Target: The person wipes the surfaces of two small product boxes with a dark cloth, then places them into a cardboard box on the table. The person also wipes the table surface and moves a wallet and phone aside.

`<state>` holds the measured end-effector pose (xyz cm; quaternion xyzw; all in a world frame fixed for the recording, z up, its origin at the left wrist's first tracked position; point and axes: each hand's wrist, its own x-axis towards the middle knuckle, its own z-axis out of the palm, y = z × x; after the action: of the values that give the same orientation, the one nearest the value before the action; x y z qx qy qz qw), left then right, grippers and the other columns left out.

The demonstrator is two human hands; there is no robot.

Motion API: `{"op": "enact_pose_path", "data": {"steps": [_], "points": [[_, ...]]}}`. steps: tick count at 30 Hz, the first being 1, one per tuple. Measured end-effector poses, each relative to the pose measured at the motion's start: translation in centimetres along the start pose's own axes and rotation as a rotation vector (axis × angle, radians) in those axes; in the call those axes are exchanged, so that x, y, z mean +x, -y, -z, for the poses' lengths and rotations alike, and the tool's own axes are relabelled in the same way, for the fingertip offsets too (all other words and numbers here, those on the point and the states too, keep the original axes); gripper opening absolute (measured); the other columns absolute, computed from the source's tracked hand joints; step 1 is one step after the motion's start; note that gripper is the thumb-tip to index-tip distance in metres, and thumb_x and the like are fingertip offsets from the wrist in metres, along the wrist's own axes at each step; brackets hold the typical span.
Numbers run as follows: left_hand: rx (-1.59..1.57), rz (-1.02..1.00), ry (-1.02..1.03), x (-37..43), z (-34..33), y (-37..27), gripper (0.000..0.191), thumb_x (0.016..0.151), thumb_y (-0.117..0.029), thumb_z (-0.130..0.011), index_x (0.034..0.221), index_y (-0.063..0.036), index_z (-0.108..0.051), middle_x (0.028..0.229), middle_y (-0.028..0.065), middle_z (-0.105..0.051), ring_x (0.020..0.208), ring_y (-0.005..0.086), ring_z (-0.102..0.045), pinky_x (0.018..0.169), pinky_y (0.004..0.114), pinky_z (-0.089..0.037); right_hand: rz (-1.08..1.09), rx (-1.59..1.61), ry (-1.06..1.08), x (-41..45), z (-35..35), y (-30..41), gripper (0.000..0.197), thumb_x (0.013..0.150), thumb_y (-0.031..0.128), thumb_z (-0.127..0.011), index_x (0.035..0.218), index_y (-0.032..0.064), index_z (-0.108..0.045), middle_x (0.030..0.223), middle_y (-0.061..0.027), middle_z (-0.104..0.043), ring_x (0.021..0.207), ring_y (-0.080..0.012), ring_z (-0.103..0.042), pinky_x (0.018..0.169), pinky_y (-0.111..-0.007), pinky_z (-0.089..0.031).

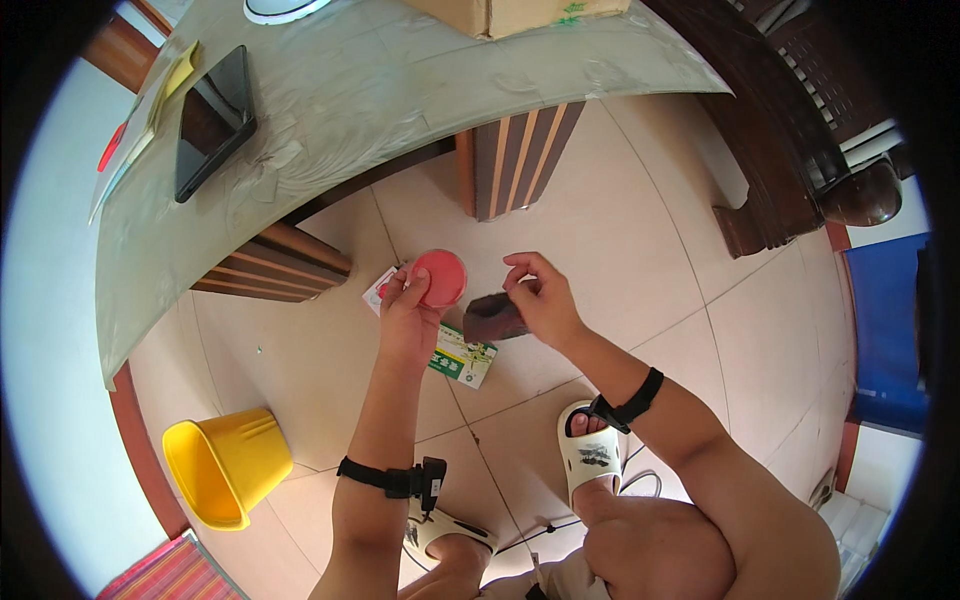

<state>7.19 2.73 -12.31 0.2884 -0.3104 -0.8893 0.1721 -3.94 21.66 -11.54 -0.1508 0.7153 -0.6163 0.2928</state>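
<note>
My left hand [405,296] holds a round red disc [441,277] with a pale rim, thumb on its face; whether it is a lid or a shallow container I cannot tell. My right hand [541,296] pinches a dark, thin, floppy piece [495,316], perhaps plastic film or cloth, that hangs to the left of the fingers. Below both hands, a green and white printed carton [463,360] lies on the tiled floor [592,247], partly covered by my left hand and the dark piece. A white and red box [373,291] shows behind my left hand.
A yellow plastic bin [259,457] lies tipped on the floor at the left. The table [360,97] ahead has a clear cover and carries a black tablet [217,124], papers [154,112] and a cardboard box [517,19]. Dark carved wooden furniture [780,172] stands right. A cable [540,534] runs near my feet.
</note>
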Motion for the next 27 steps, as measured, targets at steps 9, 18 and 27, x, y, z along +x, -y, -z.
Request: {"op": "enact_pose_path", "data": {"steps": [9,18,27], "points": [[-0.04,0.005,0.047,-0.6,-1.2,1.9,0.039,0.111,-0.022,-0.047,0.146,-0.004,-0.045,0.138,0.0146,-0.061,0.123,0.029,-0.064,0.1,0.046,-0.057,0.543,-0.346,-0.076,0.7,-2.0,1.1,0.035,0.09,0.015,-0.078,0.119,0.0031,-0.063,0.109,-0.012,-0.061,0.095,-0.0259,-0.066,0.085,-0.034,-0.055],[-0.022,-0.009,0.003,-1.2,-2.5,3.4,0.04,0.113,-0.024,-0.042,0.147,-0.0025,-0.044,0.139,0.0143,-0.06,0.122,0.026,-0.064,0.101,0.042,-0.056,0.446,-0.631,-0.099,0.9,-2.1,3.3,0.031,0.088,0.017,-0.074,0.116,0.0055,-0.067,0.111,-0.015,-0.06,0.088,-0.0376,-0.068,0.073,-0.045,-0.059],[-0.097,-0.023,0.147,-0.2,-2.2,1.2,0.042,0.113,-0.024,-0.042,0.149,-0.0011,-0.043,0.143,0.0151,-0.058,0.129,0.0272,-0.059,0.102,0.045,-0.054,0.514,-0.644,-0.141,0.9,-3.6,3.8,0.027,0.085,0.019,-0.076,0.105,0.003,-0.069,0.1,-0.0117,-0.062,0.078,-0.0342,-0.069,0.068,-0.042,-0.058]]}}
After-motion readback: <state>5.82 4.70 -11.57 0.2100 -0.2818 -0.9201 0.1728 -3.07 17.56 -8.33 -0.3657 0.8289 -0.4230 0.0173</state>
